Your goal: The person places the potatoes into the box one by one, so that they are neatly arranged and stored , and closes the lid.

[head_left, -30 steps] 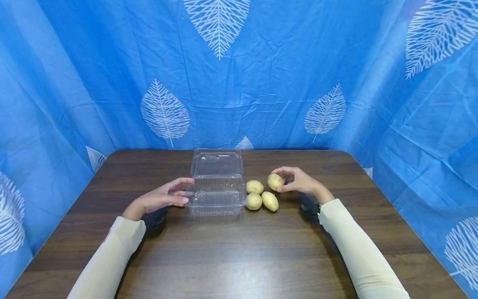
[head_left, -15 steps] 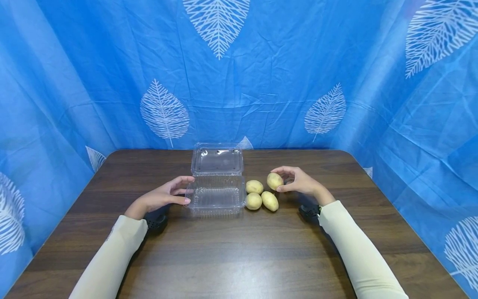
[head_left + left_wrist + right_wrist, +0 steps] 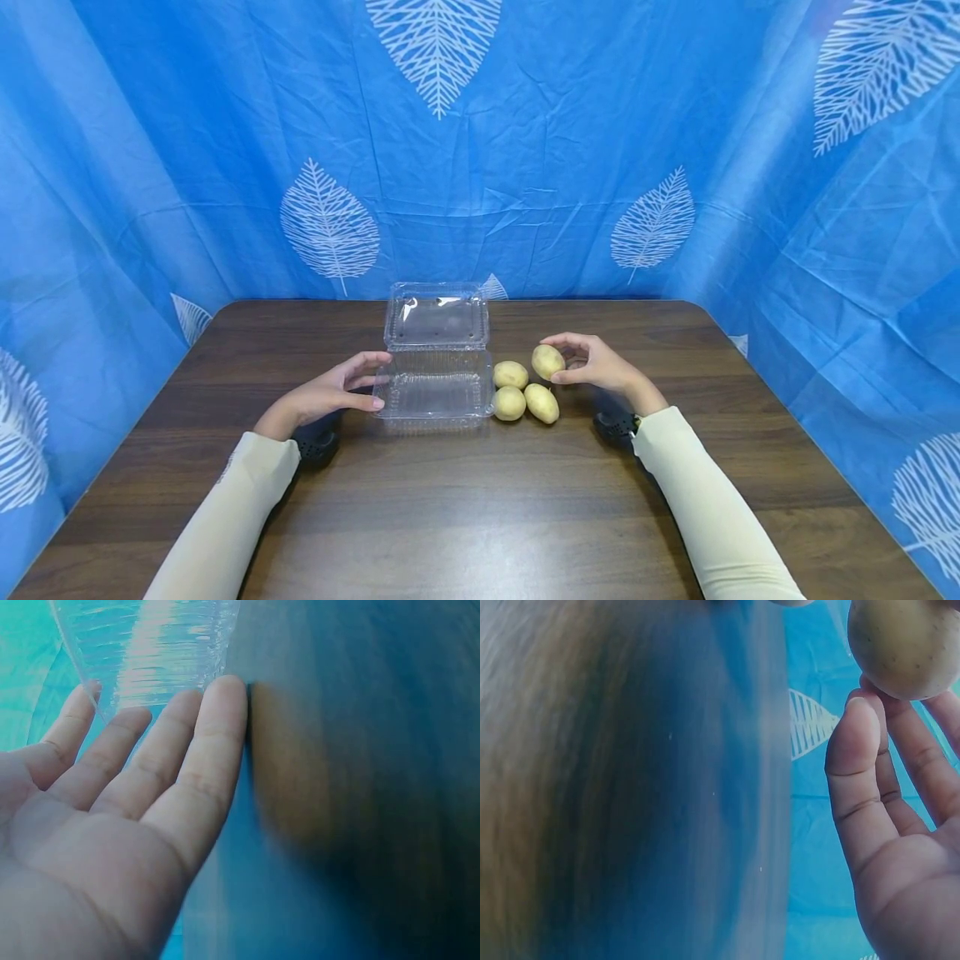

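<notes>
A clear plastic clamshell container (image 3: pixel 433 396) stands on the table with its lid (image 3: pixel 437 317) raised at the back. My left hand (image 3: pixel 326 393) rests against the container's left end, fingers extended along its side. In the left wrist view those fingers (image 3: pixel 196 780) look nearly straight, and the ribbed wall is at their tips. My right hand (image 3: pixel 600 367) pinches a potato (image 3: pixel 547 362) between thumb and fingers; the right wrist view shows this potato (image 3: pixel 904 649) at the fingertips. Just right of the container lie three more potatoes, at the back (image 3: pixel 510 375), front (image 3: pixel 509 403) and right (image 3: pixel 542 404).
The dark wood table (image 3: pixel 450 517) extends toward me and to both sides. A blue curtain (image 3: pixel 525 167) with white leaf prints hangs behind and at the sides. Black wrist devices (image 3: pixel 318 447) sit under both wrists.
The container's lid has swung up, its far edge now higher. My left hand has shifted slightly right. My right hand has moved a little left with its potato; the other potatoes stay put.
</notes>
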Demonstrator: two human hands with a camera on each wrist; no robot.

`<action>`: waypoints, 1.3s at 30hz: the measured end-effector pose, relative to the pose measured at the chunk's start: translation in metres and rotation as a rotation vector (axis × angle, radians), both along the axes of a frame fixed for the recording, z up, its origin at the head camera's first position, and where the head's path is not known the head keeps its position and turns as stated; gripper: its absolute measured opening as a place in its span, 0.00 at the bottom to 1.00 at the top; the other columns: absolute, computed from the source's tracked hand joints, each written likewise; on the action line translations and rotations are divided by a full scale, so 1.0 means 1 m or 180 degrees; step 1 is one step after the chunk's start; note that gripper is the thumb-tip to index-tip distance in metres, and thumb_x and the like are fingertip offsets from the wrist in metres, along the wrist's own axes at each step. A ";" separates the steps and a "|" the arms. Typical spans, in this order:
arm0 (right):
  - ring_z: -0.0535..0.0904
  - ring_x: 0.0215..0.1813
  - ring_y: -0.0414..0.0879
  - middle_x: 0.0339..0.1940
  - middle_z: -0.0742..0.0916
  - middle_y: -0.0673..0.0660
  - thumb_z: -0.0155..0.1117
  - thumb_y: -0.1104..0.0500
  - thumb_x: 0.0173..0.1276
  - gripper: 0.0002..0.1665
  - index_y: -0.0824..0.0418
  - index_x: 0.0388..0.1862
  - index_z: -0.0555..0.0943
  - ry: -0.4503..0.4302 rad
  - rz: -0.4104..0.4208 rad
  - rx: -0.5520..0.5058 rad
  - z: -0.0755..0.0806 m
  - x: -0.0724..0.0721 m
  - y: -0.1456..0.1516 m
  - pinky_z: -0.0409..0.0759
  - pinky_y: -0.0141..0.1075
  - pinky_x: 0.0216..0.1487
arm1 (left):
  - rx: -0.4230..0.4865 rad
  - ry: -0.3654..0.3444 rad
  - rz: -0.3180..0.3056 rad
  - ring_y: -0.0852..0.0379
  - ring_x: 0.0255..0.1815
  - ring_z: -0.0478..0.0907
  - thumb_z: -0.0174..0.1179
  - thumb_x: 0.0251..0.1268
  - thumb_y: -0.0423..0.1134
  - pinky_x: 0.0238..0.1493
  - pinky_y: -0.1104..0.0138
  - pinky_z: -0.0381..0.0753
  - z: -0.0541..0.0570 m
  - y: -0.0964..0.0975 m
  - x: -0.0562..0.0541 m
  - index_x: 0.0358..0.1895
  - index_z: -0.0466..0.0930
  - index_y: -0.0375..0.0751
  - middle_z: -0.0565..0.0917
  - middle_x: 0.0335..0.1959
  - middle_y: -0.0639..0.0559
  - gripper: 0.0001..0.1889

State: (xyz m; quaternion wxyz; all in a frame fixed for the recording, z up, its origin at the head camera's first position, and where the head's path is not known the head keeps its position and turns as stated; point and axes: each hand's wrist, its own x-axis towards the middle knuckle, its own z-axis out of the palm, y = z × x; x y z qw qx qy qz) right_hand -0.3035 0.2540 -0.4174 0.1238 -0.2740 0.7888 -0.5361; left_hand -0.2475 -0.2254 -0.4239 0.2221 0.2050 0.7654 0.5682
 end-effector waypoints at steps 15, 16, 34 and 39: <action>0.84 0.51 0.42 0.54 0.87 0.56 0.73 0.75 0.65 0.36 0.79 0.72 0.74 0.0012 0.0048 -0.0288 0.003 0.007 -0.009 0.87 0.33 0.46 | -0.0038 0.0074 -0.0028 0.23 0.84 0.52 0.72 0.69 0.39 0.78 0.29 0.57 -0.003 0.001 -0.003 0.83 0.50 0.28 0.50 0.86 0.27 0.48; 0.85 0.50 0.43 0.54 0.87 0.56 0.73 0.75 0.65 0.36 0.80 0.72 0.73 0.0002 0.0045 -0.0297 0.003 0.008 -0.010 0.87 0.33 0.46 | -0.0054 0.0085 -0.0026 0.23 0.84 0.53 0.72 0.69 0.39 0.78 0.29 0.58 -0.003 0.001 -0.003 0.82 0.50 0.29 0.50 0.85 0.27 0.48; 0.85 0.53 0.41 0.58 0.86 0.64 0.73 0.77 0.63 0.37 0.81 0.71 0.73 0.0097 0.0009 -0.0401 0.006 0.013 -0.024 0.87 0.33 0.54 | -0.0062 0.0170 -0.0034 0.23 0.83 0.55 0.72 0.67 0.38 0.75 0.33 0.69 -0.005 0.003 -0.004 0.84 0.49 0.29 0.51 0.86 0.27 0.50; 0.85 0.54 0.40 0.59 0.86 0.67 0.72 0.78 0.64 0.36 0.82 0.71 0.73 0.0124 0.0018 -0.0409 0.006 0.013 -0.028 0.86 0.33 0.56 | 0.0048 0.0224 -0.0127 0.23 0.83 0.55 0.73 0.68 0.39 0.74 0.39 0.74 -0.006 0.003 -0.004 0.84 0.47 0.28 0.49 0.86 0.26 0.52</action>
